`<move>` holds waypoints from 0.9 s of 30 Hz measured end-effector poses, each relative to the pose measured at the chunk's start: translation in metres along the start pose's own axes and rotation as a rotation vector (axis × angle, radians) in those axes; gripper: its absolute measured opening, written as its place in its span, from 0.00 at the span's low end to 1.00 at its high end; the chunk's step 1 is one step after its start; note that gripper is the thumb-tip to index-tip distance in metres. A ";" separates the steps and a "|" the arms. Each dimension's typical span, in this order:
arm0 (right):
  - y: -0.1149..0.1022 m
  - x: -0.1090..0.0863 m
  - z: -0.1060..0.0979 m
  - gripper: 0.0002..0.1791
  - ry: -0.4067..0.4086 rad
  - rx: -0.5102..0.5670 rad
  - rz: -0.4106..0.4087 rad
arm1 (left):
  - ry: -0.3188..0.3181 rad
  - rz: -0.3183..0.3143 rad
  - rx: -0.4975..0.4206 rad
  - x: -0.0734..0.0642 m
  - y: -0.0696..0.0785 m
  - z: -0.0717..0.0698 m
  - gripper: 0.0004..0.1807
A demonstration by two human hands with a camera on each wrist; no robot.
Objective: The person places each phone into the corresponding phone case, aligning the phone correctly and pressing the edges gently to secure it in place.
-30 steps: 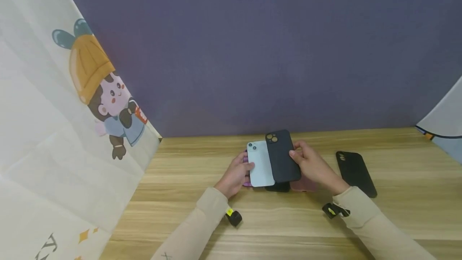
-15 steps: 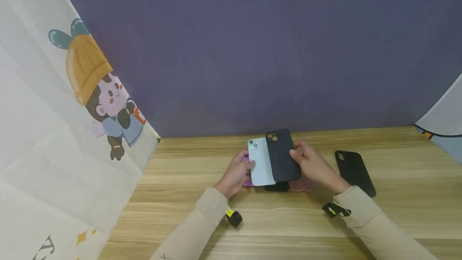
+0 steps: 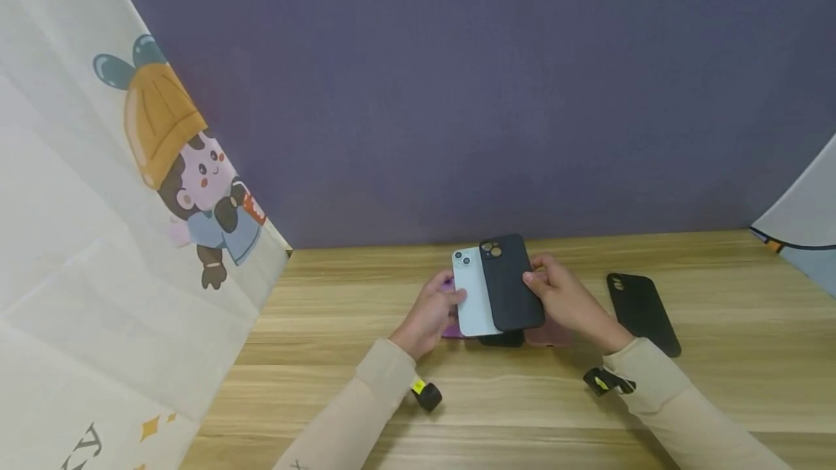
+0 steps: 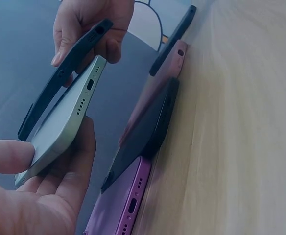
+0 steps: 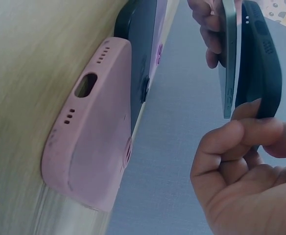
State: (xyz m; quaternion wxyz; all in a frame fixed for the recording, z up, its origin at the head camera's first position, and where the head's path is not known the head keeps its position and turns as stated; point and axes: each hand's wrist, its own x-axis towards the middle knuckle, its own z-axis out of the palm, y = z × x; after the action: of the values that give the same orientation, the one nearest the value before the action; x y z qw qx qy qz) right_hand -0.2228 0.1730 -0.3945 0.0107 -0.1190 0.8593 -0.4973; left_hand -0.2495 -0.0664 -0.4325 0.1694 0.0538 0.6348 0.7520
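Note:
My left hand (image 3: 427, 314) grips a pale mint phone (image 3: 473, 296) by its left edge, thumb on the back and fingers underneath. My right hand (image 3: 564, 296) pinches a dark phone case (image 3: 512, 283) at its right side. The case overlaps the phone's right part in the head view. In the left wrist view the case (image 4: 59, 81) sits just above the phone (image 4: 67, 110), with a narrow gap between them. Both are held above the table, and the right wrist view shows the hollow inside of the case (image 5: 253, 63) facing the phone (image 5: 227, 58).
Beneath the hands, a purple case (image 4: 118, 196), a black case (image 4: 145, 132) and a pink case (image 5: 96, 127) lie in a row on the wooden table (image 3: 522, 412). Another black case (image 3: 643, 312) lies to the right. A dark panel (image 3: 457, 93) stands behind the table.
My left hand has brought the mint phone slightly right and up, so more of it lies behind the dark case. My right hand and the case have barely moved.

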 end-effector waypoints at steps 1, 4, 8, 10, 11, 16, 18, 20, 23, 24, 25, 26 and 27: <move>0.000 0.000 0.000 0.18 0.001 -0.002 0.001 | 0.001 0.000 -0.002 0.000 0.000 0.000 0.23; 0.000 0.001 0.000 0.18 0.002 -0.006 0.000 | 0.005 0.006 -0.005 0.001 0.000 0.001 0.24; 0.000 0.002 0.000 0.18 -0.005 0.011 -0.001 | 0.008 0.011 -0.010 0.001 0.001 0.003 0.23; 0.000 0.002 -0.001 0.18 -0.010 0.021 0.000 | 0.007 0.015 -0.015 0.001 0.002 0.004 0.23; 0.000 0.002 -0.001 0.18 -0.011 0.025 0.000 | 0.006 0.017 -0.019 0.001 0.002 0.005 0.23; 0.000 0.002 -0.001 0.17 -0.009 0.029 -0.001 | -0.005 0.019 -0.030 0.001 0.002 0.005 0.22; 0.000 0.002 0.000 0.17 -0.010 0.035 -0.003 | -0.007 0.018 -0.033 0.002 0.002 0.005 0.22; 0.001 0.003 0.000 0.17 -0.012 0.038 -0.008 | -0.008 0.019 -0.038 0.002 0.002 0.005 0.22; 0.002 0.003 0.001 0.17 -0.017 0.029 -0.017 | -0.012 0.023 -0.041 0.001 0.003 0.005 0.23; 0.002 0.004 0.001 0.17 -0.017 0.025 -0.019 | -0.013 0.021 -0.043 0.001 0.003 0.006 0.23; 0.002 0.004 0.001 0.17 -0.015 0.017 -0.020 | -0.014 0.022 -0.043 0.001 0.003 0.006 0.23; 0.002 0.004 0.001 0.17 -0.012 0.011 -0.019 | -0.016 0.024 -0.040 0.001 0.003 0.006 0.24; 0.002 0.004 0.001 0.17 -0.010 0.006 -0.018 | -0.017 0.025 -0.038 0.001 0.004 0.006 0.24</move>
State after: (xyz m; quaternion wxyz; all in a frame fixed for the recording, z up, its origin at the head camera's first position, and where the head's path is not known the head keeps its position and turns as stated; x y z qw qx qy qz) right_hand -0.2266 0.1724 -0.3959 0.0110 -0.1292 0.8566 -0.4993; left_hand -0.2489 -0.0608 -0.4279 0.1665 0.0649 0.6181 0.7655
